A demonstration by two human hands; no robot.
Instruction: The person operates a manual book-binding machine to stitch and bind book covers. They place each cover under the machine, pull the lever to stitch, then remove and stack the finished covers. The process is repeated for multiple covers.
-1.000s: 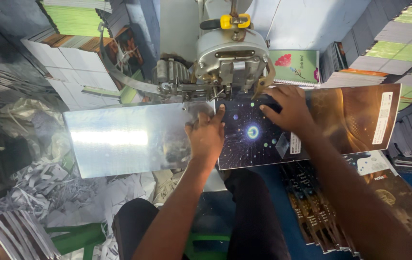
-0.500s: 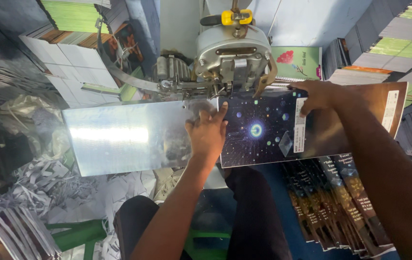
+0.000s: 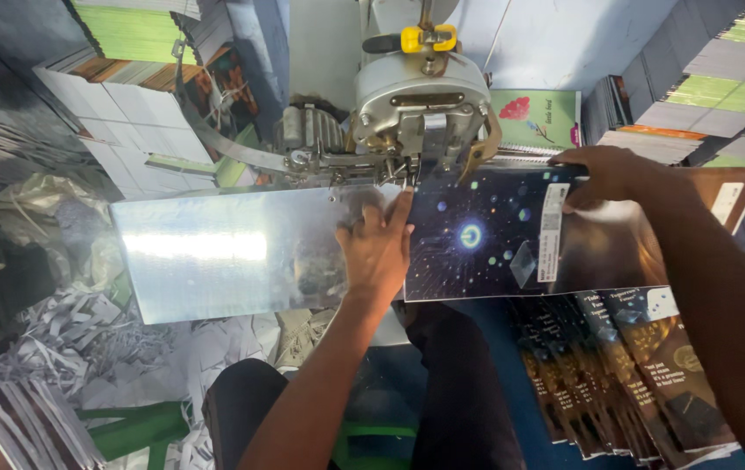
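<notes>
The left hand [image 3: 379, 252] lies palm down, fingers extended and held together, on the near left edge of a dark booklet cover [image 3: 512, 239] printed with a starfield and a glowing ring. The fingertips point toward the stitching head [image 3: 422, 109] and end just short of it. The hand presses flat; it clamps nothing.

The right hand [image 3: 609, 171] grips the far right part of the same cover, fingers curled over its far edge, beside a white label strip [image 3: 552, 228] on the cover. The right forearm crosses the brown right portion of the cover and runs out of view at the lower right.

The booklet cover lies flat on the shiny metal work plate [image 3: 216, 252], with its far left corner directly under the stitching head. The plate extends left of the left hand and reflects a bright band of light.

The stitching head is a rounded grey metal housing with a yellow knob [image 3: 429, 38] on top and a ribbed metal mechanism [image 3: 307, 135] at its left.

Near right, below the cover, a fanned row of finished booklets [image 3: 625, 365] with dark and gold covers rests on a blue surface. Far right, stacks of books [image 3: 703, 96] with green and grey covers stand in piles. A green spiral-bound notebook [image 3: 536, 117] stands behind the machine. Near left, shredded paper trimmings [image 3: 77, 339] lie in a heap. Far left, stacks of white and green sheets [image 3: 124, 52] are piled.
</notes>
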